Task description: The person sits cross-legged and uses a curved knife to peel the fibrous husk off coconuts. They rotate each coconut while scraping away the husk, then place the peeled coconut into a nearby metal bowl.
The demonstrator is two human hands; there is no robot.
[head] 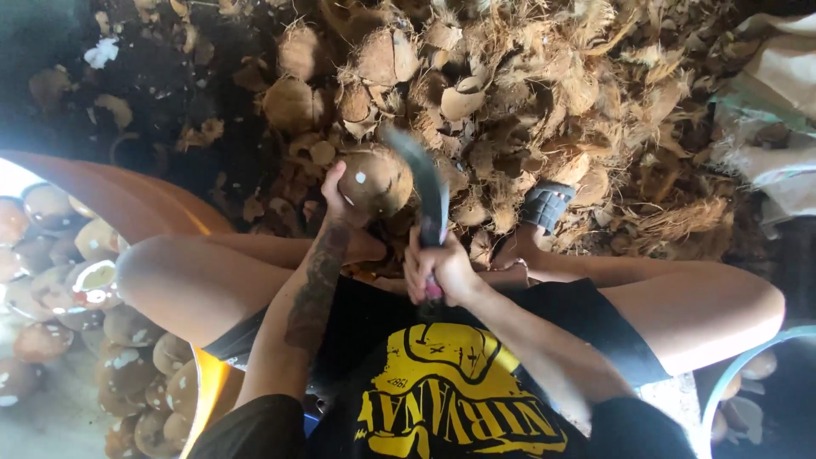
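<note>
Husk pile [544, 93] covering the far ground. My left hand [340, 200] is gripping the coconut [374, 180]; my right hand [438, 272] is clasping the blade [425, 183]. I'm keeping my fingers off its edge.

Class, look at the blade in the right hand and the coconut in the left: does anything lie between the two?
Nothing visible does. The right hand holds the curved blade right beside the coconut gripped by the left hand; husk debris lies beyond.
</note>
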